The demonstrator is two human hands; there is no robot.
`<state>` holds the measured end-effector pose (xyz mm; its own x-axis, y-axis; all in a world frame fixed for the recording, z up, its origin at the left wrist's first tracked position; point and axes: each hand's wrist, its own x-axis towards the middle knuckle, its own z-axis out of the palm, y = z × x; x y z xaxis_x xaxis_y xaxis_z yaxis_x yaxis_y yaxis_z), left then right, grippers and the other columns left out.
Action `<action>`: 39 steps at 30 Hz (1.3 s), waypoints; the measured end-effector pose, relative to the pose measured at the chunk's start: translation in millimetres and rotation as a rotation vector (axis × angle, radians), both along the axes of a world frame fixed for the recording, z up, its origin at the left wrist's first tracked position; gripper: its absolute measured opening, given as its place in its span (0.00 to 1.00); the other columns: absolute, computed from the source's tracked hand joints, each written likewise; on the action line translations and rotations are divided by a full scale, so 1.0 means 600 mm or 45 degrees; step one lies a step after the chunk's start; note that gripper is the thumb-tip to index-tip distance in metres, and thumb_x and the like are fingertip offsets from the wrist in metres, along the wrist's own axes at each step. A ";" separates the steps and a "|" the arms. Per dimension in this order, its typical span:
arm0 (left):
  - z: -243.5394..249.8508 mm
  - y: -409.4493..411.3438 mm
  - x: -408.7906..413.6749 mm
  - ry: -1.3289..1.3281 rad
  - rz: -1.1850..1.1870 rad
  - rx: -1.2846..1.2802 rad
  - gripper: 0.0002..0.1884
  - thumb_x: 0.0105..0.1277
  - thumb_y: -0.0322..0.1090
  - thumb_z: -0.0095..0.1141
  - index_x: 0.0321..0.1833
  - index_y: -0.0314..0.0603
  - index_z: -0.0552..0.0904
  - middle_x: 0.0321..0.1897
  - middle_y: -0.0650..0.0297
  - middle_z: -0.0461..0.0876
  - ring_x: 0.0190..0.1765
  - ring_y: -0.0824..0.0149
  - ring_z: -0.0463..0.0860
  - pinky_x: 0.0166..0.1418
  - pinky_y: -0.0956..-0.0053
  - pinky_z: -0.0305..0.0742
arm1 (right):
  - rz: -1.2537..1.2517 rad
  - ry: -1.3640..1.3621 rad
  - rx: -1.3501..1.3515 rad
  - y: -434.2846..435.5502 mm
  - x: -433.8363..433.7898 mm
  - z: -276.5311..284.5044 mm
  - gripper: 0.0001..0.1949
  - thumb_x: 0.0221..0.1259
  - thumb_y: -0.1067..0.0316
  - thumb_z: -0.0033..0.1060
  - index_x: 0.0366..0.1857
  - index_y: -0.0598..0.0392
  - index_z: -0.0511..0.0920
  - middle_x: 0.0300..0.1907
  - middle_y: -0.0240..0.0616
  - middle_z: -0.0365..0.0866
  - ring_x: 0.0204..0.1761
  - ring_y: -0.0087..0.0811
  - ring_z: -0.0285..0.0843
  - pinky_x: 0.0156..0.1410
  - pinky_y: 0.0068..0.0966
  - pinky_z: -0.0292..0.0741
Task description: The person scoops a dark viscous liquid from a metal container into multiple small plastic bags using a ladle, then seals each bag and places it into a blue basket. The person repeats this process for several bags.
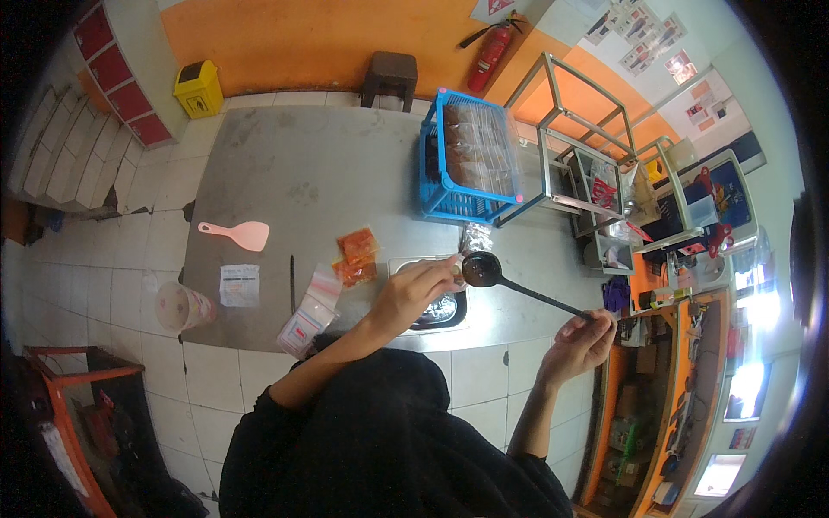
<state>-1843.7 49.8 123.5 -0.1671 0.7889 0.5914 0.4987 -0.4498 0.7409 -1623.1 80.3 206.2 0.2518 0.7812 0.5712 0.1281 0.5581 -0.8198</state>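
Note:
My right hand point(583, 340) grips the end of the handle of a black ladle point(534, 292), whose bowl holds something dark. At the bowl's left edge, my left hand point(418, 288) holds a small clear plastic bag point(458, 273), its contents largely hidden by the fingers. Beneath the left hand is a metal tray point(461, 312), partly covered, with a shiny dark surface inside. To its left lie orange-red sachets point(356, 256), white zip bags with printing point(309, 317) and a thin black stick point(292, 283). A crumpled silvery packet point(476, 237) lies just behind the ladle bowl.
On the steel table point(285, 168) are a blue plastic basket point(435, 206) of bagged brown items, a pink rice paddle point(249, 235), a printed paper slip point(239, 285) and a metal rack point(550, 123). A plastic cup point(184, 307) stands at the left edge. Orange shelving point(673, 388) is at right.

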 end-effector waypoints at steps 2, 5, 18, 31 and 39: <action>0.002 0.001 0.000 -0.009 -0.013 0.019 0.08 0.57 0.28 0.63 0.39 0.37 0.83 0.45 0.56 0.84 0.42 0.62 0.85 0.42 0.73 0.81 | -0.023 -0.072 0.106 -0.003 0.002 0.001 0.15 0.74 0.56 0.40 0.36 0.58 0.69 0.26 0.33 0.70 0.17 0.14 0.66 0.15 0.11 0.63; 0.004 0.003 -0.003 0.058 -0.014 0.049 0.18 0.58 0.28 0.64 0.51 0.33 0.80 0.41 0.53 0.85 0.44 0.59 0.85 0.45 0.74 0.82 | -0.005 -0.151 0.306 -0.010 0.000 0.005 0.17 0.73 0.54 0.42 0.36 0.60 0.68 0.27 0.36 0.71 0.18 0.18 0.69 0.15 0.12 0.65; 0.018 -0.002 -0.006 0.055 -0.006 -0.041 0.15 0.56 0.28 0.65 0.46 0.34 0.81 0.41 0.54 0.85 0.43 0.59 0.85 0.45 0.73 0.81 | -0.056 -0.225 0.428 -0.016 -0.021 -0.035 0.18 0.72 0.52 0.41 0.35 0.59 0.68 0.21 0.34 0.70 0.16 0.20 0.67 0.16 0.12 0.65; -0.039 -0.016 -0.008 0.052 -0.051 -0.190 0.08 0.56 0.27 0.63 0.36 0.35 0.77 0.45 0.52 0.82 0.43 0.54 0.82 0.44 0.67 0.78 | -0.148 0.346 -0.409 -0.011 -0.023 -0.142 0.12 0.74 0.56 0.42 0.37 0.53 0.69 0.21 0.26 0.66 0.19 0.14 0.62 0.21 0.11 0.58; -0.064 -0.027 -0.019 -0.140 -0.003 -0.395 0.09 0.58 0.30 0.61 0.36 0.34 0.77 0.53 0.51 0.77 0.53 0.52 0.79 0.54 0.65 0.75 | -0.090 0.493 -0.521 0.012 0.021 -0.213 0.11 0.73 0.58 0.45 0.38 0.54 0.71 0.22 0.28 0.67 0.20 0.17 0.64 0.22 0.12 0.60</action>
